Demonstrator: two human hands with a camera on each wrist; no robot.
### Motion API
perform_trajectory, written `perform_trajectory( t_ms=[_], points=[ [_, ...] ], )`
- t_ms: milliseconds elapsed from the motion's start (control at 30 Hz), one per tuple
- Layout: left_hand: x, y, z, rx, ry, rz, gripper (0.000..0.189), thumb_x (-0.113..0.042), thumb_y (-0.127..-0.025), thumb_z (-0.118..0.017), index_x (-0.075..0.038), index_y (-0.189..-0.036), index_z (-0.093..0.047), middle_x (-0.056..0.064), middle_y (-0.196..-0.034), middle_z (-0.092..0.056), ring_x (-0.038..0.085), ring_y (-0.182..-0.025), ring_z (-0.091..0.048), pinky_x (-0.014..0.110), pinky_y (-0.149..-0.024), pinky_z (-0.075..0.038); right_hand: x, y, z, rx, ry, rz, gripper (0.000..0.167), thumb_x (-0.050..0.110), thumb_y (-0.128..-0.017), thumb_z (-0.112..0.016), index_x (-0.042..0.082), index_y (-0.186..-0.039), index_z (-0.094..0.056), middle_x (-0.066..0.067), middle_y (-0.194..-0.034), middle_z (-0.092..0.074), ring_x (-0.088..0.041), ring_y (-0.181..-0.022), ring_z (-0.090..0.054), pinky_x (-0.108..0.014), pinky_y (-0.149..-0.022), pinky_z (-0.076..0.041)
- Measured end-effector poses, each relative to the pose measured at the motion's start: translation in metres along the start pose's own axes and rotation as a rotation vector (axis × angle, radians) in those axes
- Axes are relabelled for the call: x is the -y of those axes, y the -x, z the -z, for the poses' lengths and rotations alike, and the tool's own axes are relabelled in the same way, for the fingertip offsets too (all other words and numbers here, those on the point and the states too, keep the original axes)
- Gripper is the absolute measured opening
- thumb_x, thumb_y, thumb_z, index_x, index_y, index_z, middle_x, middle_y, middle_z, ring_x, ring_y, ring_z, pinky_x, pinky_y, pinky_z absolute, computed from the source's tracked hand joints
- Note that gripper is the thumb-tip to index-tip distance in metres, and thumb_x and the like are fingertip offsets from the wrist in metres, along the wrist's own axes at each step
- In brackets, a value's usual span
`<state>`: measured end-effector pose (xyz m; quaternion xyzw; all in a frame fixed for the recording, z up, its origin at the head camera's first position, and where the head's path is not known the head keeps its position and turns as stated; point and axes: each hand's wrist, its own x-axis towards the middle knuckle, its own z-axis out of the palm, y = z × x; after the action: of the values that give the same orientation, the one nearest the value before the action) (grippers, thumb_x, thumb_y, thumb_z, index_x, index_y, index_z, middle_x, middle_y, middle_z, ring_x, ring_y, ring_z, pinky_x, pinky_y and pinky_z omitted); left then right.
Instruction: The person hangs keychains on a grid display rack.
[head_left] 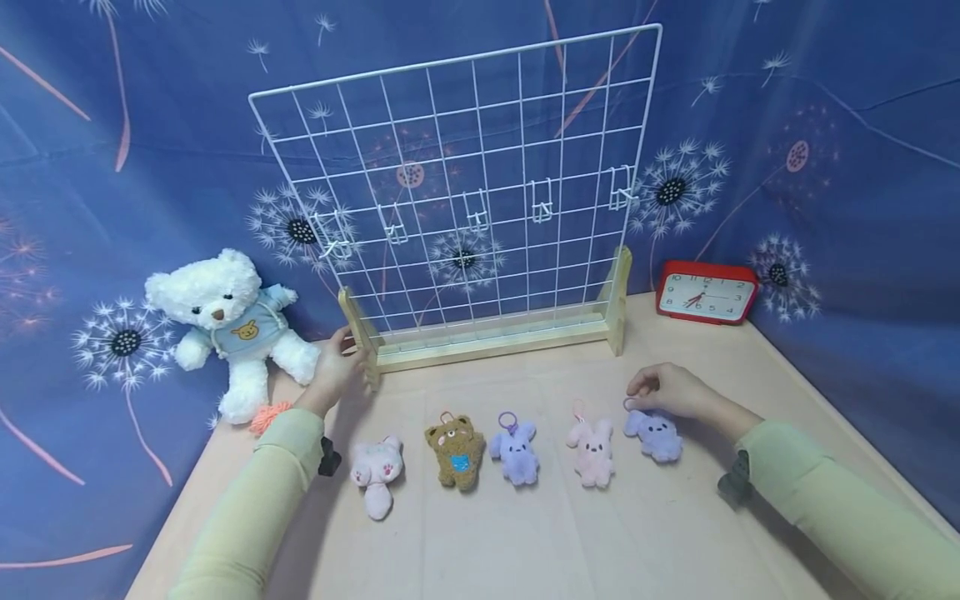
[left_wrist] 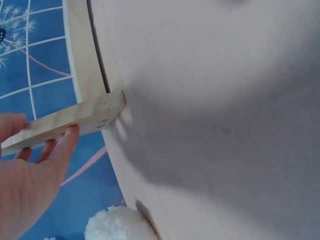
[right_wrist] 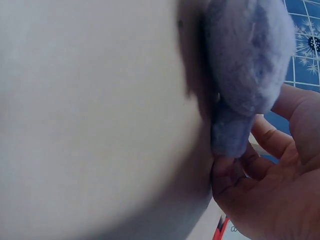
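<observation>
At the left end of a white wire grid rack (head_left: 465, 192), my left hand (head_left: 337, 371) holds the wooden end foot (left_wrist: 75, 117), thumb on one side and fingers on the other. My right hand (head_left: 671, 390) pinches the ring of a purple plush keychain (head_left: 656, 435) at the right of the row. In the right wrist view the plush (right_wrist: 247, 55) hangs close over the table beside the fingers. Left of it lie a pink plush keychain (head_left: 594, 454), another purple one (head_left: 516, 454), a brown bear keychain (head_left: 454, 452) and a pale pink-white plush (head_left: 377, 475).
Several white hooks (head_left: 542, 202) hang in a line across the grid. A white teddy bear (head_left: 232, 325) in a blue top sits at the left, with orange yarn (head_left: 268, 417) by its foot. A red clock (head_left: 707, 292) stands at the back right of the table (head_left: 510, 550).
</observation>
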<state>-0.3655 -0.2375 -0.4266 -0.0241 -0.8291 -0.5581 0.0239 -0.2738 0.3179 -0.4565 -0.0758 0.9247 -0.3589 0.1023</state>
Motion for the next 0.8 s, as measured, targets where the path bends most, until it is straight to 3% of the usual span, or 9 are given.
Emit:
perform_trajectory(
  t_ms=[533,800],
  points=[
    [0.0008,-0.0018,0.0007,0.0,0.03,0.015,0.059,0.002,-0.102,-0.051,0.005,-0.156,-0.027,0.035,-0.15,-0.041,0.048,-0.133,-0.046,0.041,-0.105,-0.048,-0.0042,-0.0013,-0.0036,0.0,0.028,0.04,0.019,0.009,-0.082,-0.083,0.006,-0.095,-0.07,-0.002,-0.085,-0.06,-0.022,-0.085,-0.053,-0.037,-0.075,-0.043],
    [0.0009,-0.0028,0.0015,0.005,0.037,0.01,0.06,0.003,-0.101,-0.051,0.005,-0.156,-0.027,0.035,-0.149,-0.041,0.047,-0.131,-0.047,0.022,-0.087,-0.052,-0.0005,-0.0006,-0.0027,0.002,0.013,0.059,0.019,0.005,-0.083,-0.082,0.006,-0.092,-0.065,-0.002,-0.082,-0.062,-0.02,-0.08,-0.056,-0.033,-0.073,-0.047]
  ],
)
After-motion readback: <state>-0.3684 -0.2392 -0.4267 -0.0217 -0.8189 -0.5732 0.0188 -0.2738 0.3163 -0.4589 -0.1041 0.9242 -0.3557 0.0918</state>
